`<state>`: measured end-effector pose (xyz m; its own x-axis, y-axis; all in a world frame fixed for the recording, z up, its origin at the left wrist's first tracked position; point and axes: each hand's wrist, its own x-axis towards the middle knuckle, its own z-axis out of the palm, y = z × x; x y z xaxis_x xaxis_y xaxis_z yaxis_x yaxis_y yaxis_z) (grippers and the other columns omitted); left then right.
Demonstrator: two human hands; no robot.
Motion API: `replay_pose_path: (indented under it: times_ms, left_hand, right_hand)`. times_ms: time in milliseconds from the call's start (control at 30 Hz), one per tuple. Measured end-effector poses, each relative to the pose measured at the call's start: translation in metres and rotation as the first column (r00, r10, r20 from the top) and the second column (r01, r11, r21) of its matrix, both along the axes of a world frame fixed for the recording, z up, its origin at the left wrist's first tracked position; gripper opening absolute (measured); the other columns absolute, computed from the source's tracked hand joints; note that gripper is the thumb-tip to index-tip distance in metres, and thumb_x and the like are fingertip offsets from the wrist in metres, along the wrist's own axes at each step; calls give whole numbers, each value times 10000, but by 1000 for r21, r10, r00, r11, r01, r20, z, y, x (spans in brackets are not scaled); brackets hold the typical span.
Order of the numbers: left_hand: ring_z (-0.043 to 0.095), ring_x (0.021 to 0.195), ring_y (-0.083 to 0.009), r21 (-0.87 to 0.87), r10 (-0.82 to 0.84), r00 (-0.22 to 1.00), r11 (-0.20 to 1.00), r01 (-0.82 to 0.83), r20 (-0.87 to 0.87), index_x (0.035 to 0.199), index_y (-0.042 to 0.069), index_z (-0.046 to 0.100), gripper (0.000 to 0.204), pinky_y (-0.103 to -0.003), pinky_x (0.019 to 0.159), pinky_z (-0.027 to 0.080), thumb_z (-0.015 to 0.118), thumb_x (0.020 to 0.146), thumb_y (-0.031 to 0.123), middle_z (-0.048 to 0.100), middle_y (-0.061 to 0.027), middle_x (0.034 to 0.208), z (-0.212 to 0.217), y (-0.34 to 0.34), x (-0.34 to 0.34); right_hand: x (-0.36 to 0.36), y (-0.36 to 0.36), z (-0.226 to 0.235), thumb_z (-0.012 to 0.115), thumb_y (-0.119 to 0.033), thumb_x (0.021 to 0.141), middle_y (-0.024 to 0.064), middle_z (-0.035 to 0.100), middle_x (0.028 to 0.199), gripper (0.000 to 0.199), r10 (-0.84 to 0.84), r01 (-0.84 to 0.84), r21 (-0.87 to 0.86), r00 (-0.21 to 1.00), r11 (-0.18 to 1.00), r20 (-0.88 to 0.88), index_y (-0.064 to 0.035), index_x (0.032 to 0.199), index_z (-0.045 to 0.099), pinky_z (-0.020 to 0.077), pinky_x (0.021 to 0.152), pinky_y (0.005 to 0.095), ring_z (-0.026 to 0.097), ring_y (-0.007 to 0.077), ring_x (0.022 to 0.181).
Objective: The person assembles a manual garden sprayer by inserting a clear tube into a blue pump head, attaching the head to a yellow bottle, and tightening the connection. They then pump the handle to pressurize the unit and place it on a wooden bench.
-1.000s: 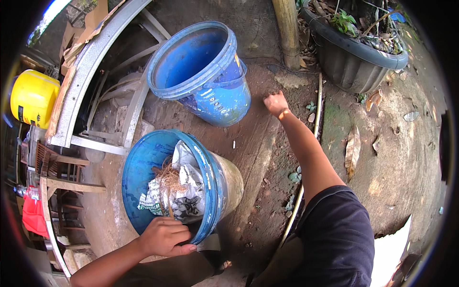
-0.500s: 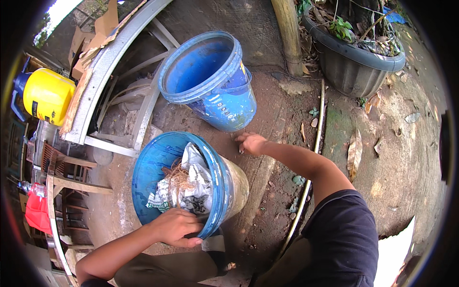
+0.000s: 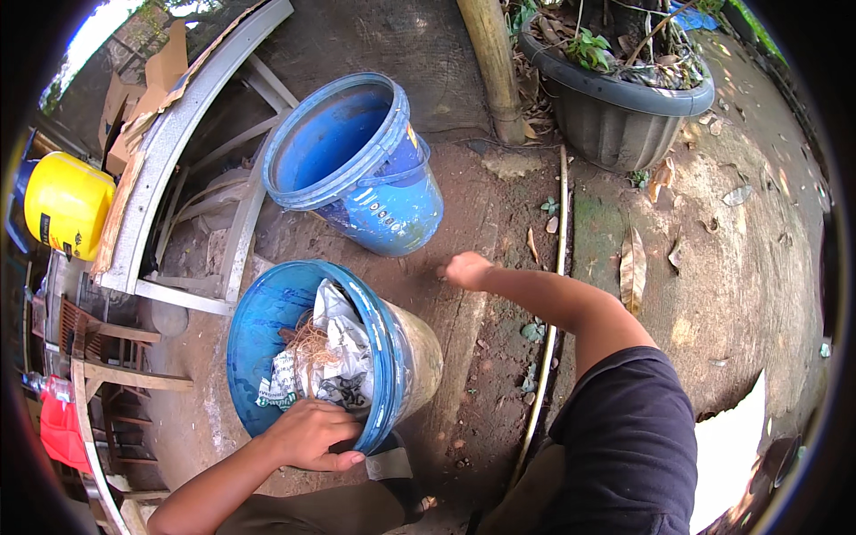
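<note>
My left hand [image 3: 314, 434] grips the near rim of a blue bucket [image 3: 392, 339] with a dirt-stained outside, which leans toward the left. Inside that bucket lie crumpled white printed sacks [image 3: 346, 332] and a tangle of brown fibres [image 3: 308, 350]. My right hand [image 3: 467, 270] reaches low over the bare soil, just right of the gap between the two buckets. Its fingers are curled together, and whatever they may hold is too small to make out. Beyond it a second blue bucket [image 3: 392, 209], with a wire handle, tilts to the left and looks hollow inside.
A dark planter [image 3: 615, 125] stands at the far right beside a wooden post [image 3: 493, 71]. A pale pipe [image 3: 551, 330] runs along the soil. On the left are a metal-edged frame [image 3: 178, 116], a yellow sprayer [image 3: 69, 205], wooden chairs [image 3: 134, 376] and a red bag [image 3: 64, 432].
The view has shifted, so the buckets appear farther left. My right hand has curled its fingers tighter and sits slightly farther from the far bucket. My left hand keeps its hold on the rim.
</note>
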<state>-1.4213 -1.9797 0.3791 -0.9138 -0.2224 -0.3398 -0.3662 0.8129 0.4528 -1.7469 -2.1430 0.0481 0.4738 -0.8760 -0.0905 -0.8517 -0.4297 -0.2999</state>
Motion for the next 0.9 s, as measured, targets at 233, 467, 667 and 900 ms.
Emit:
replay_pose_path:
  times_ms: [233, 467, 667, 900]
  left_hand:
    - [662, 713, -336, 21, 15, 999, 1000, -16, 41, 977, 55, 709, 430, -448, 613, 529, 645, 893, 472, 629, -125, 734, 5, -1, -1]
    - [659, 707, -340, 17, 48, 995, 999, -49, 86, 958, 66, 706, 438, -454, 598, 515, 650, 888, 495, 620, -110, 715, 6, -2, -1]
    - [666, 713, -329, 59, 135, 988, 988, -139, 78, 905, 63, 681, 467, -446, 599, 517, 655, 880, 528, 634, -91, 725, 7, 0, -3]
    - [673, 704, -320, 95, 182, 982, 978, -186, 58, 861, 58, 650, 526, -434, 602, 527, 660, 874, 584, 637, -86, 726, 0, 3, 9]
  right_hand:
    - [-130, -13, -4, 559, -132, 935, 172, 753, 1056, 232, -663, 664, 46, 747, 746, -43, -77, 1018, 769, 601, 861, 417, 739, 313, 963]
    - [-128, 35, -57, 561, -141, 911, 193, 701, 1169, 205, -642, 657, -136, 754, 742, 142, -55, 966, 740, 530, 994, 447, 650, 360, 1158]
    - [-128, 56, -76, 668, -63, 812, 208, 694, 1041, 74, -684, 755, -33, 611, 655, 400, -39, 853, 726, 552, 887, 435, 672, 383, 1012]
    - [-122, 51, -53, 716, -49, 799, 177, 680, 1020, 135, -618, 704, 52, 583, 709, 527, -23, 931, 712, 572, 801, 414, 708, 322, 893]
